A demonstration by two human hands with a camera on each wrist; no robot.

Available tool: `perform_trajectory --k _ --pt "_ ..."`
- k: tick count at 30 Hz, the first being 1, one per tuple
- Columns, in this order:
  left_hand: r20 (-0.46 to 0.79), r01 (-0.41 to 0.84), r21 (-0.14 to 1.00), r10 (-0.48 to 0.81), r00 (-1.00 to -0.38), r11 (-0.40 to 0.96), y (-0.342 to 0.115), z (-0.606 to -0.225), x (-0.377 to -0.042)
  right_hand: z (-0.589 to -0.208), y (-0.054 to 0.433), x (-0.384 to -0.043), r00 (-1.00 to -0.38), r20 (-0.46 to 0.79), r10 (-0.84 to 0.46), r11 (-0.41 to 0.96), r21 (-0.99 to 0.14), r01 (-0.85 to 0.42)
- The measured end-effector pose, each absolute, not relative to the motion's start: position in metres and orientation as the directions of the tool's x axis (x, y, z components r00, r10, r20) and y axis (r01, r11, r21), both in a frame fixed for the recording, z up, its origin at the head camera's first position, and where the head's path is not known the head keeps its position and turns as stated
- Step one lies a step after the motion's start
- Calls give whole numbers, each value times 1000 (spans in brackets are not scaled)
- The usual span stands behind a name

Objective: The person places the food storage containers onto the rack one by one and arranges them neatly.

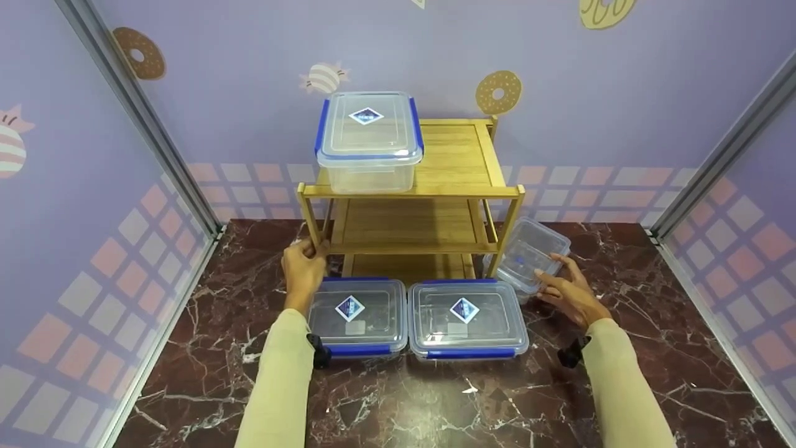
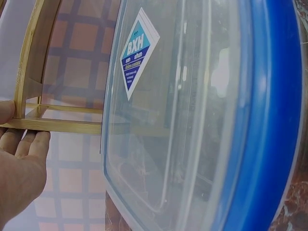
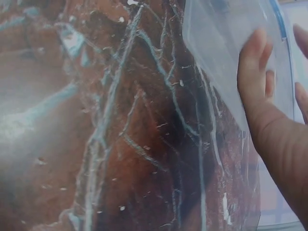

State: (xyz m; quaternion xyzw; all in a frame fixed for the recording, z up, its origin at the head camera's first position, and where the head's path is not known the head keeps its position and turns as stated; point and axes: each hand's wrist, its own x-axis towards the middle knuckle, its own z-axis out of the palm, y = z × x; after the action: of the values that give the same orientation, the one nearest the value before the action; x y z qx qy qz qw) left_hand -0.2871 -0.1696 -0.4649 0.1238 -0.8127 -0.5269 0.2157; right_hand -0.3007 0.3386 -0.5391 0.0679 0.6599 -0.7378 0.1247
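My left hand [image 1: 303, 267] grips the front left leg of a wooden shelf [image 1: 410, 221]. In the left wrist view its fingertips [image 2: 37, 139] curl under a wooden rail [image 2: 67, 126], with the thumb at the upright. On the other side, my right hand [image 1: 571, 291] pinches the edge of a small clear plastic container [image 1: 536, 249], tilted beside the front right leg. Its wall [image 3: 216, 53] is behind the thumb in the right wrist view. Two clear lidded boxes, one left [image 1: 379, 317] and one right [image 1: 491, 317], lie side by side before the shelf.
A larger clear box [image 1: 373, 140] with blue clips stands on the left of the shelf's top board [image 1: 457, 152]. The shelf stands on a dark red marbled surface [image 1: 423, 398], with patterned walls [image 1: 261, 124] at the back and both sides.
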Motion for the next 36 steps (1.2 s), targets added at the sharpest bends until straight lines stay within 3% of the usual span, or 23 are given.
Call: perform_trajectory --k 7,21,36 --pt "214 34 922 -432 -876 387 -169 -464 -286 -534 340 -307 -960 -279 10 -65 -958 278" --pt "219 26 912 -432 -875 409 -170 -465 -287 -536 347 -304 -963 -266 -36 -206 -941 268" --pt "212 17 907 -421 -882 421 -172 -466 -288 -540 350 -290 -970 -234 63 -235 -948 213"
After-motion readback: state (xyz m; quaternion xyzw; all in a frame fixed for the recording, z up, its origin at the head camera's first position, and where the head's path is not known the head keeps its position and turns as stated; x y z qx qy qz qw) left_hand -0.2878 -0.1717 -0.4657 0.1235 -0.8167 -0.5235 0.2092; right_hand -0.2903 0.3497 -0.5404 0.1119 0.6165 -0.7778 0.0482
